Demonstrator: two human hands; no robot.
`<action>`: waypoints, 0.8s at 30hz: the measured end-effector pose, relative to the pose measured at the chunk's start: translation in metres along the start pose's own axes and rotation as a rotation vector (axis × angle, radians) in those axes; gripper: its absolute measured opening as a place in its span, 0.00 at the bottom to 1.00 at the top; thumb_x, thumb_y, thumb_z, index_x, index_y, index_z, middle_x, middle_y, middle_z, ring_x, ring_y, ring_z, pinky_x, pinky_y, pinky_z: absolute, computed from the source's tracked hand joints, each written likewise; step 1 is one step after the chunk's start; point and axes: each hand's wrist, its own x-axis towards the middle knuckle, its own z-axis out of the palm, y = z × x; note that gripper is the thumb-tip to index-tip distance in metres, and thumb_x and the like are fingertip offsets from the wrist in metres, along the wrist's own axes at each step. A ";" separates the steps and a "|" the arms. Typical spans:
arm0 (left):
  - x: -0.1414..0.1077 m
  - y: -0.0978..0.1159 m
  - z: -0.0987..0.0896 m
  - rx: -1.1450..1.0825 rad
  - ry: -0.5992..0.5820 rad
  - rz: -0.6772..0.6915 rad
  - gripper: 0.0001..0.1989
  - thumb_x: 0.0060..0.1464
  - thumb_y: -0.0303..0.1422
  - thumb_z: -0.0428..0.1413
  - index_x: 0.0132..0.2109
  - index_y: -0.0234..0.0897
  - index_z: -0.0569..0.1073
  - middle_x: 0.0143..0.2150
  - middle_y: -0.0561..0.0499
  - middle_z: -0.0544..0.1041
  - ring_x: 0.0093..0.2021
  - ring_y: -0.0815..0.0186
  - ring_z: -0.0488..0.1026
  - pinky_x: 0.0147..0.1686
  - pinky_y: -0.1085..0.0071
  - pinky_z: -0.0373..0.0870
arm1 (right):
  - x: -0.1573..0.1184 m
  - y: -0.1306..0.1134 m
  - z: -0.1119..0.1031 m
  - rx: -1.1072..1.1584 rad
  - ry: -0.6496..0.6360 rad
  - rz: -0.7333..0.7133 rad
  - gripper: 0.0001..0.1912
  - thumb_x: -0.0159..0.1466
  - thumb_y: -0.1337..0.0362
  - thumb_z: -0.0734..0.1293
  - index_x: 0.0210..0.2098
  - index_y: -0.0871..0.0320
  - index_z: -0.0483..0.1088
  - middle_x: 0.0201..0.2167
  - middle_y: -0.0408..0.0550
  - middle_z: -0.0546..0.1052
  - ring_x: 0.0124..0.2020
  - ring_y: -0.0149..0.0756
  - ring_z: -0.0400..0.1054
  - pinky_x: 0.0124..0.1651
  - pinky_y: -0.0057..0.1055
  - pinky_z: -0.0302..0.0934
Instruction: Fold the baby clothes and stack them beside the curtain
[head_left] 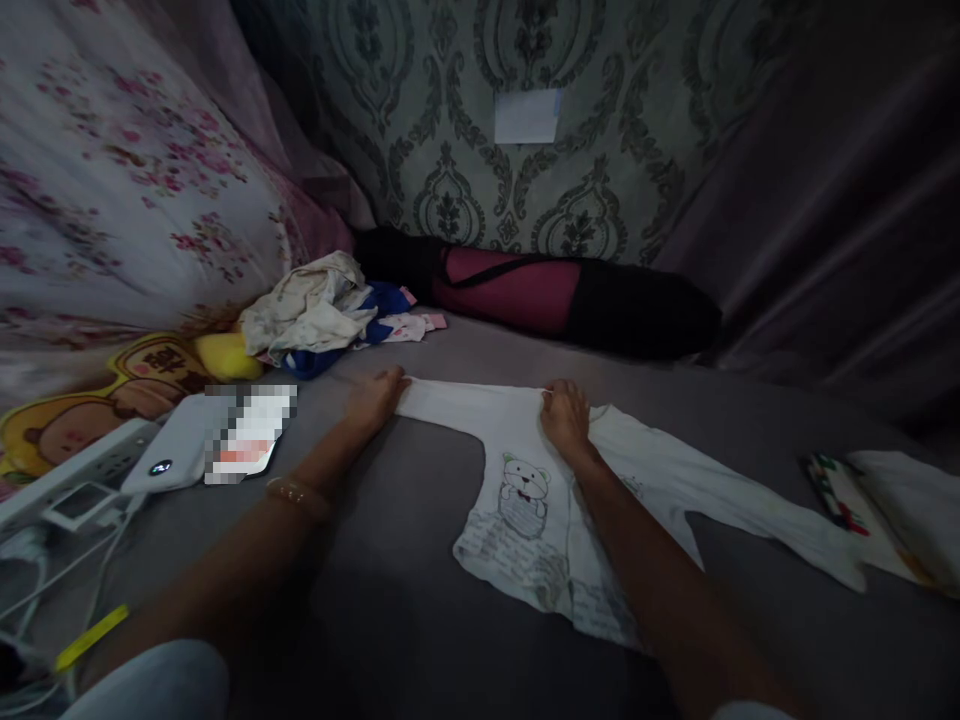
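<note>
A small white long-sleeved shirt (525, 450) with a bear print lies spread on the grey bed surface. Its left-hand sleeve is pulled out straight, and my left hand (381, 398) is closed on the cuff. At the shoulder of that same sleeve my right hand (566, 420) pinches the fabric. My right forearm crosses over the shirt's front and hides part of it. The other sleeve stretches out toward the right, lying loose.
A rumpled heap of clothes (315, 305) sits at the back left. Along the wall lies a long black and maroon bag (510, 290). A phone (251, 430), a white power bank (176, 445) and a power strip (82, 470) are at left. Folded cloth (885, 510) lies at right.
</note>
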 end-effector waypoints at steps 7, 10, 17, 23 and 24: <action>-0.003 -0.007 0.011 -0.103 0.085 0.009 0.19 0.63 0.43 0.41 0.52 0.38 0.66 0.51 0.42 0.73 0.46 0.57 0.72 0.40 0.68 0.65 | -0.001 -0.002 -0.005 0.071 0.029 0.014 0.13 0.67 0.67 0.56 0.46 0.59 0.67 0.45 0.54 0.70 0.47 0.44 0.60 0.47 0.36 0.52; -0.004 -0.013 0.016 -0.173 0.161 0.073 0.19 0.62 0.42 0.42 0.53 0.38 0.66 0.50 0.43 0.73 0.45 0.59 0.71 0.42 0.69 0.64 | -0.003 -0.003 -0.007 0.080 0.049 -0.050 0.14 0.67 0.68 0.55 0.45 0.55 0.70 0.48 0.53 0.68 0.49 0.44 0.58 0.48 0.36 0.51; -0.001 -0.017 0.020 -0.126 0.172 0.080 0.20 0.63 0.39 0.40 0.50 0.36 0.71 0.42 0.44 0.72 0.41 0.60 0.70 0.44 0.69 0.64 | -0.005 -0.005 -0.003 0.005 -0.034 -0.093 0.20 0.66 0.73 0.54 0.48 0.54 0.72 0.48 0.53 0.70 0.50 0.45 0.59 0.51 0.38 0.52; 0.000 -0.011 0.006 -0.172 0.097 -0.005 0.22 0.62 0.40 0.43 0.54 0.30 0.69 0.47 0.39 0.73 0.47 0.56 0.70 0.48 0.64 0.65 | 0.004 -0.005 -0.030 0.085 -0.218 -0.158 0.22 0.64 0.74 0.56 0.54 0.58 0.70 0.53 0.54 0.71 0.53 0.43 0.63 0.56 0.37 0.55; -0.004 -0.009 0.001 -0.204 0.111 -0.051 0.24 0.61 0.41 0.44 0.56 0.27 0.67 0.49 0.37 0.72 0.48 0.55 0.70 0.48 0.63 0.65 | 0.003 -0.002 -0.037 0.122 -0.228 -0.192 0.22 0.64 0.73 0.56 0.56 0.59 0.68 0.54 0.54 0.70 0.55 0.42 0.62 0.57 0.37 0.55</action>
